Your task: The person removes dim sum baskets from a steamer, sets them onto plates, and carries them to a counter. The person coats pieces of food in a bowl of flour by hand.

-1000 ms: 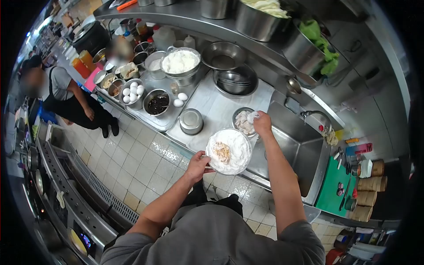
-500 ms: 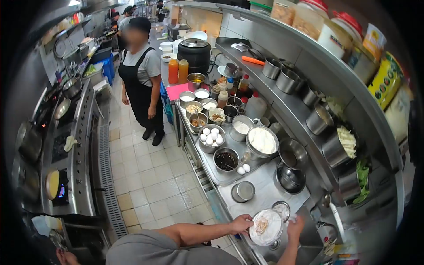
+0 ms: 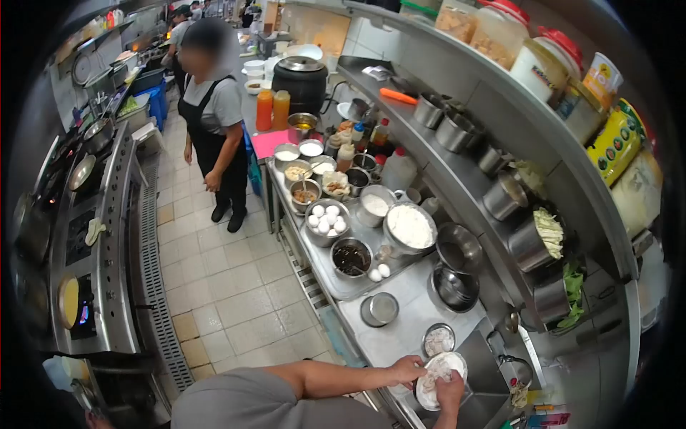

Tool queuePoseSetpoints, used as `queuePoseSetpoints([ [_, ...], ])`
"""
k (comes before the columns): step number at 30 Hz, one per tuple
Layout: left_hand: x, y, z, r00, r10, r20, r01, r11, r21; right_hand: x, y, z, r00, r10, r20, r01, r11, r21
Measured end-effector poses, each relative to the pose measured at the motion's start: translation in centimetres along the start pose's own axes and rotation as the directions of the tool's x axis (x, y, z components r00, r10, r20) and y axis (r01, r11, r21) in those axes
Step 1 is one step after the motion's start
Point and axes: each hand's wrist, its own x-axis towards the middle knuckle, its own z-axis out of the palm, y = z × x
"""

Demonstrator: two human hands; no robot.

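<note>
A bowl of white powder [image 3: 429, 401] is tilted towards me at the lower right, with pale, coated pieces in its middle. My left hand [image 3: 407, 370] is closed on the bowl's left rim. My right hand [image 3: 450, 390] is over the powder with its fingers drawn together; what they hold is hidden. Just beyond the bowl sits a small metal bowl of pale pieces [image 3: 439, 339]. An upturned metal container [image 3: 380, 309] stands to its left on the white-covered counter.
Behind are a bowl of eggs [image 3: 327, 222], a dark sauce bowl [image 3: 351, 257] and a large bowl of white powder [image 3: 410, 225]. A sink [image 3: 493, 379] lies right. A person [image 3: 214, 121] stands in the aisle by the stove [image 3: 107, 250], where a burner is lit.
My right hand has moved from the small bowl of pale pieces into the powder bowl. The view has swung up and left, showing more of the aisle and shelf.
</note>
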Motion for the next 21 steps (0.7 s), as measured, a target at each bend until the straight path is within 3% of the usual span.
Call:
queuePoseSetpoints([
  [1, 0.2, 0.3, 0.2, 1.0, 0.003, 0.01, -0.003, 1.0, 0.016, 0.2, 0.3, -0.5, 1.0, 0.004, -0.018, -0.004, 1.0, 0.006],
  [3, 0.1, -0.1, 0.4, 1.0, -0.016, 0.001, 0.016, 1.0, 0.002, -0.8, -1.6, -1.8, 1.0, -0.016, -0.008, 0.015, 0.986, -0.168],
  [4, 0.1, -0.6, 0.7, 1.0, -0.016, 0.01, 0.016, 1.0, 0.019, -1.0, -2.0, -2.3, 0.988, 0.145, 0.051, -0.141, 0.987, -0.077],
  [5, 0.5, -0.9, 1.0, 1.0, -0.007, -0.001, 0.007, 1.0, 0.022, -0.9, -1.3, -2.3, 0.989, 0.146, 0.025, -0.144, 0.987, -0.066],
  [7, 1.8, -0.5, 1.1, 1.0, 0.005, 0.005, -0.005, 0.999, 0.05, -1.2, 1.0, -1.8, 0.997, 0.082, -0.011, -0.078, 0.98, 0.182],
  [8, 2.0, -1.1, 1.0, 0.999, -0.006, 0.047, 0.006, 1.0, 0.015, -1.6, 1.0, -1.8, 0.993, -0.006, -0.118, 0.035, 0.969, 0.245],
  [9, 1.9, -2.4, 1.3, 0.996, -0.033, 0.087, 0.036, 0.999, -0.036, -2.7, 1.3, -2.7, 0.994, 0.028, -0.104, -0.003, 0.972, 0.234],
  [11, 0.6, -4.9, 2.5, 0.998, -0.004, 0.064, 0.0, 0.998, 0.058, -2.9, -4.0, -5.2, 0.988, 0.147, -0.039, -0.126, 0.934, 0.336],
  [12, 0.9, -4.3, 2.7, 1.0, 0.008, 0.03, -0.009, 1.0, 0.02, -2.9, 1.6, -3.3, 0.992, 0.018, -0.123, -0.021, 0.999, -0.025],
  [13, 1.6, -2.9, 2.1, 1.0, 0.013, -0.007, -0.013, 1.0, -0.021, -2.4, 3.3, -2.2, 0.987, 0.016, -0.157, 0.007, 0.989, 0.145],
  [15, 1.1, -2.8, 2.2, 0.999, -0.031, 0.04, 0.033, 0.998, -0.044, -2.7, 4.9, -1.5, 0.986, 0.109, -0.126, -0.075, 0.966, 0.249],
  [18, 0.8, -3.5, 2.7, 0.997, -0.065, 0.047, 0.066, 0.998, -0.016, -3.8, -1.4, -3.8, 0.987, 0.15, -0.055, -0.141, 0.979, 0.146],
  [21, 1.1, -3.7, 3.3, 0.99, -0.116, 0.076, 0.114, 0.993, 0.022, -4.1, -1.6, -3.7, 0.987, 0.151, 0.057, -0.156, 0.984, 0.083],
])
